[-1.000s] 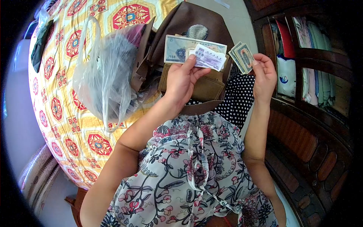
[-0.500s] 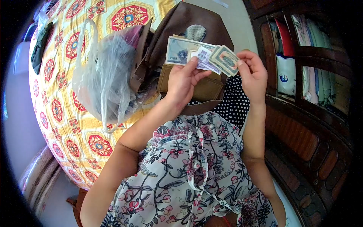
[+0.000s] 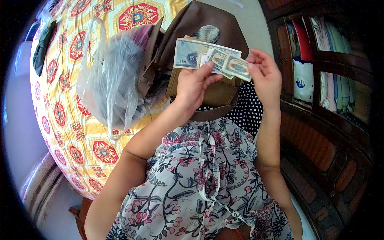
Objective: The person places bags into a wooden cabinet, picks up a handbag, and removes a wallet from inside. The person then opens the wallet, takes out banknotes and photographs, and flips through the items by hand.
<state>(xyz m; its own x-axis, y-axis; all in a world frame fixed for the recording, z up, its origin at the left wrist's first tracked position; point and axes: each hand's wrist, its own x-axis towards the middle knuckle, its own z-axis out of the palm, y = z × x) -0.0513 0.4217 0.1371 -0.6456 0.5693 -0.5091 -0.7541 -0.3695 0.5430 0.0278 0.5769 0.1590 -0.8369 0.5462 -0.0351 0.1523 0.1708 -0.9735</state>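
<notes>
My left hand (image 3: 195, 82) is closed on a fanned stack of paper banknotes, its thumb pressing them from above. A large blue-grey banknote (image 3: 187, 53) marked 1988 lies at the back of the fan, and a small green note (image 3: 216, 58) rests over the lighter ones under the thumb. Between the thumb and fingers of my right hand (image 3: 264, 72) is another small green banknote (image 3: 237, 67), overlapping the right end of the fan. Below the notes sits a brown wallet-like case (image 3: 222, 95) on my lap, against a dark brown leather bag (image 3: 200, 24).
A clear plastic bag (image 3: 114, 80) with dark and purple contents stands on the bed's yellow and red patterned cover (image 3: 105, 151). A grey knitted item (image 3: 209, 34) lies on the leather bag. At the right is a dark wooden cabinet (image 3: 320, 140) with folded cloth inside.
One small green note now lies over the fan at my left thumb, covering the purple note. My right hand holds fewer green notes than before.
</notes>
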